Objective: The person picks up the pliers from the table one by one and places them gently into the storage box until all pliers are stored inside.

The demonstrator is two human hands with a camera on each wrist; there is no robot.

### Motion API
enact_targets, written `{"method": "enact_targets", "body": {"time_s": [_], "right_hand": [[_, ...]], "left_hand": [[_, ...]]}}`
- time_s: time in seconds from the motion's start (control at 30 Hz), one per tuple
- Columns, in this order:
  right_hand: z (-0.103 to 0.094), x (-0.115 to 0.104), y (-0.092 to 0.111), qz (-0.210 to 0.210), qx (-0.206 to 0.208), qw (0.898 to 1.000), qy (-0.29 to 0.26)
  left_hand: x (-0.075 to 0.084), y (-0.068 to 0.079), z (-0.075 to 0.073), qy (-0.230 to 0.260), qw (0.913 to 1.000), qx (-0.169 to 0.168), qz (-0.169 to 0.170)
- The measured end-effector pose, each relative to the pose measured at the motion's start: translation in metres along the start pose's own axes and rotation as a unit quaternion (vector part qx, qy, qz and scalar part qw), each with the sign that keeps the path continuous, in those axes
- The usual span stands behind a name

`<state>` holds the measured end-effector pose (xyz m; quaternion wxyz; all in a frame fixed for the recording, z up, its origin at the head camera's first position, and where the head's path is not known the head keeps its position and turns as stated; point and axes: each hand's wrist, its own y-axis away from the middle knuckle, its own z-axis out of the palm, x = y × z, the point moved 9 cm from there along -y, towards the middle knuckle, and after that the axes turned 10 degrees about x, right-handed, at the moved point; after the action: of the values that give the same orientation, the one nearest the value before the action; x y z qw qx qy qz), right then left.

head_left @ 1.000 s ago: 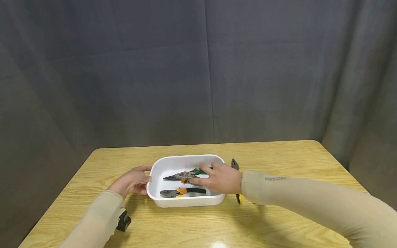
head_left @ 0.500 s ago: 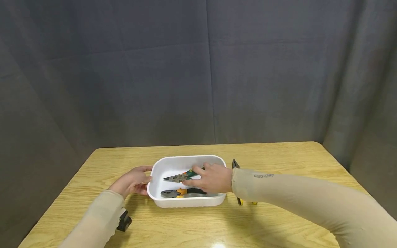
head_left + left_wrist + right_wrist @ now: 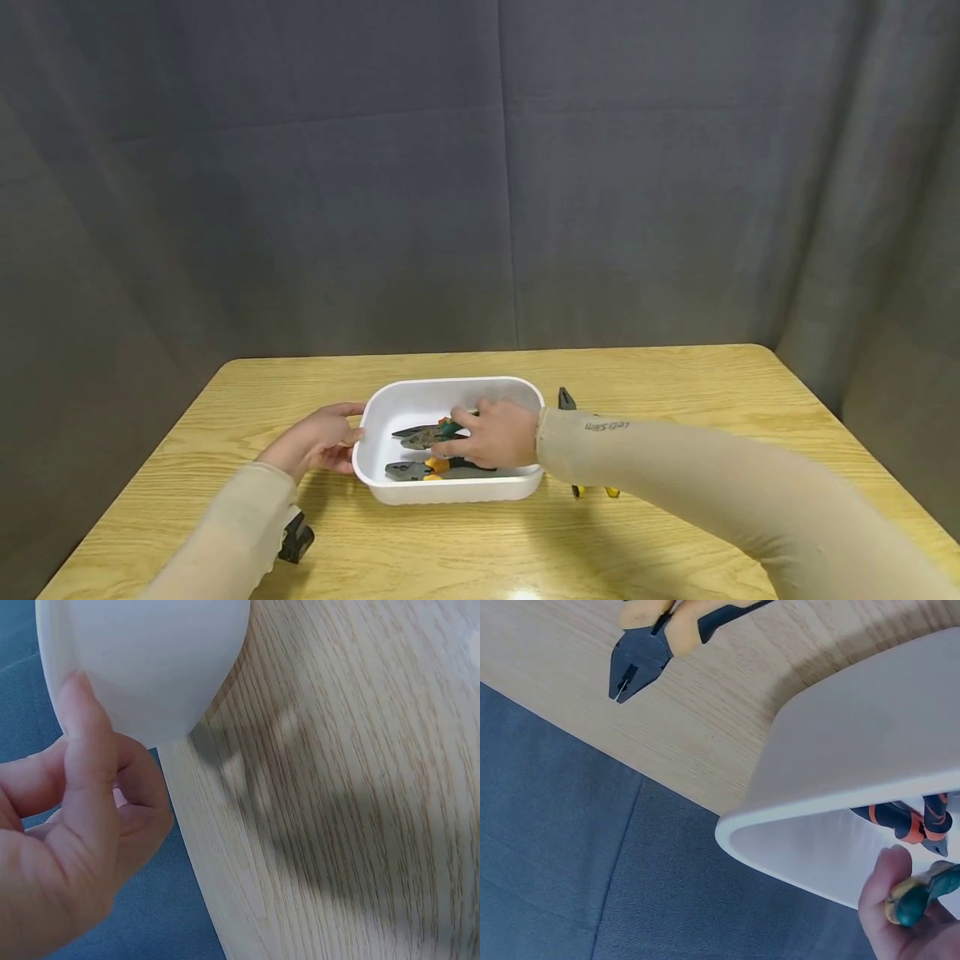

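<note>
A white plastic tub [image 3: 450,492] stands on the table. My left hand [image 3: 324,437] holds its left end, the thumb on the rim in the left wrist view. Inside the tub, my right hand [image 3: 498,435] grips green-handled pliers [image 3: 422,439]; their handle end shows between thumb and fingers in the right wrist view. Close beneath them lies a dark pointed pliers tip [image 3: 405,432], its handles hidden. Pliers with orange-and-black handles [image 3: 408,471] lie along the tub's near side, partly covered by my right hand.
Yellow-and-black pliers [image 3: 641,660] lie on the wooden table [image 3: 420,550] just right of the tub, partly under my right forearm in the head view. A dark cloth curtain [image 3: 375,208] hangs behind the table. A black device [image 3: 297,537] sits at my left wrist.
My right hand has moved left and slightly nearer within the tub, and the green-handled pliers have turned and shifted with it. The left hand stays on the tub's end.
</note>
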<state>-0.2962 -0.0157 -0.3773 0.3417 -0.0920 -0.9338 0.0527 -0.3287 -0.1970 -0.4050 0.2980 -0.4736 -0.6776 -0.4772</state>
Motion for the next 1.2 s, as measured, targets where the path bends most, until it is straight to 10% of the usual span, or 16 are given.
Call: {"method": "enact_targets", "body": {"time_s": [0.33,0.8,1.2], "right_hand": [[0.017,-0.008,-0.01,-0.022,-0.045,0.999,0.004],[0.035,-0.001,-0.021,0.058,-0.104,0.986,-0.114],[0.06,0.003,0.002,0.142,-0.192,0.944,-0.228]], "left_hand": [[-0.001,-0.001,0.002,0.0,1.0,0.003,-0.004],[-0.001,-0.003,0.001,0.001,1.0,0.002,-0.004],[-0.001,-0.003,0.001,-0.002,1.0,0.001,0.004]]}}
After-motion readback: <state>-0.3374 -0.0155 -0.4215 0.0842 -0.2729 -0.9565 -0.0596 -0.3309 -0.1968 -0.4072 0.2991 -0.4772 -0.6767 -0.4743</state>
